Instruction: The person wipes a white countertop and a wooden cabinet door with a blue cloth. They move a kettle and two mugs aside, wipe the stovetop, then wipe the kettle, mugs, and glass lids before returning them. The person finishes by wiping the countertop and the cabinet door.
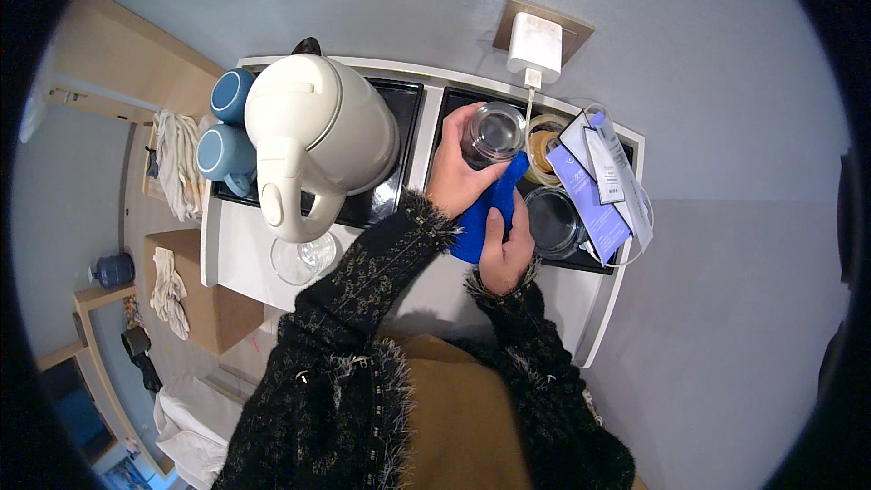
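My left hand (454, 166) is closed round the side of a clear glass (497, 133), whose round end faces up. In my right hand (505, 249) is a bright blue cloth (474, 229), pinched between thumb and fingers. The cloth's upper end reaches the lower right side of the glass. Both hands are over the front part of the right-hand black tray (581, 259). Beside my right hand stands another clear glass (553, 218). Behind it is a round container with a yellowish-brown inside (544, 147).
A cream electric kettle (363, 141) stands on the left black tray (399, 109), with two blue mugs (227, 152) beside it. An empty-looking glass (304, 259) sits near the white counter's (245, 263) front edge. Purple and white papers (590, 195) and a charger (535, 45) with cable are at right.
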Available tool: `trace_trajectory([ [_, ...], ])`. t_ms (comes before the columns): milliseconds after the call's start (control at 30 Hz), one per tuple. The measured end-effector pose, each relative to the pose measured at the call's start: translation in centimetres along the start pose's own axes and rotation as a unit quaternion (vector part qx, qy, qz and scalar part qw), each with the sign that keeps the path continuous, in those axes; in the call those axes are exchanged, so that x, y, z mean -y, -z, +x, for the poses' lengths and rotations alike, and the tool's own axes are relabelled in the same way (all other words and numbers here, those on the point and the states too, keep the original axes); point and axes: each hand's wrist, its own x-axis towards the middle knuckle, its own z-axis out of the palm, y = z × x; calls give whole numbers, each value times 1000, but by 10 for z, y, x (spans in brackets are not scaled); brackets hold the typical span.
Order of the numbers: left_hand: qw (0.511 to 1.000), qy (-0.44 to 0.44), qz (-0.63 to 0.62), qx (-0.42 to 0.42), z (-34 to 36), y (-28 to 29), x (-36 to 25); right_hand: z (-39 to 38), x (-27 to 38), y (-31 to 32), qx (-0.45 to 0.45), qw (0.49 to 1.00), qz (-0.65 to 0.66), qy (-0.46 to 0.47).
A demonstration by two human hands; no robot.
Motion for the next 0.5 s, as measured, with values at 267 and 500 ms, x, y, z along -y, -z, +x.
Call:
trace_trajectory([
  [267, 1000, 3, 25, 12, 9, 4, 3, 9, -1, -4, -6, 1000, -12, -6],
  [500, 989, 50, 133, -37, -13, 4, -22, 0, 4, 10, 19, 999, 21, -30],
])
